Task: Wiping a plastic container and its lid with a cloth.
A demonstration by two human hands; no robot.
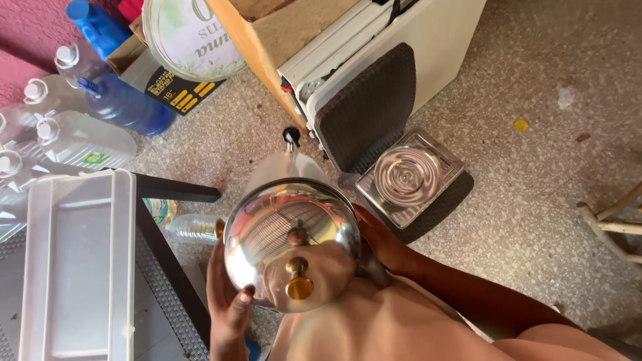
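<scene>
I have the shiny steel lid (291,244) clasped between my left hand (227,307) and right hand (381,244), apparently by the rim; I'd keep its brass knob (299,279) centred and level.

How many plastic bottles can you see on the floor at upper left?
6: blue-capped bottle, blue-liquid bottle, clear ones, plus a small one lying beside the shiny dome lid. More may be hidden.
</scene>
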